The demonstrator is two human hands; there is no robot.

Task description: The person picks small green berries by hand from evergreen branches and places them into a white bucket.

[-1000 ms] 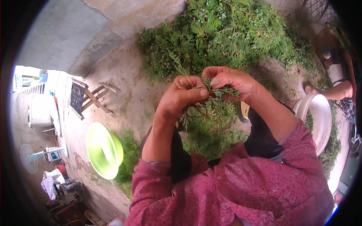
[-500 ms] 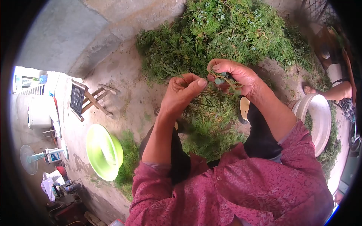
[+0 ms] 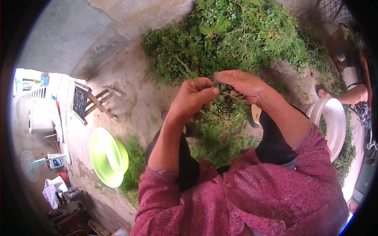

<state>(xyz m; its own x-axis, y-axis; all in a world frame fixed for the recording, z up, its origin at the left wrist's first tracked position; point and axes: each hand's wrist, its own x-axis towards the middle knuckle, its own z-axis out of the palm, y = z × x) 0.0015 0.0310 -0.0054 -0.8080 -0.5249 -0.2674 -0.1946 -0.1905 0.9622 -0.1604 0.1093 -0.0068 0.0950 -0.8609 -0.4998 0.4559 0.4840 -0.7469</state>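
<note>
Between the two hands is a small green sprig (image 3: 225,89) with bluish-green berries. My left hand (image 3: 193,96) is closed, thumb against the fingers, pinching foliage at the sprig's left side. My right hand (image 3: 245,86) holds the sprig from the right, its thumb and fingers bent round it; the fingertips are partly hidden. Beyond the hands lies a large heap of green branches (image 3: 220,39) with berries. More cut foliage (image 3: 220,145) covers the ground between my legs.
A lime-green basin (image 3: 103,157) and a folding stool (image 3: 92,102) are on the left. A white tub (image 3: 332,126) stands at the right. Another person's bare leg (image 3: 350,95) shows at the far right. A fan (image 3: 30,166) is at the far left.
My right hand has moved slightly down and in, closer to my left hand. The sprig now sits between both hands' fingertips, and a green frond shows above my left hand.
</note>
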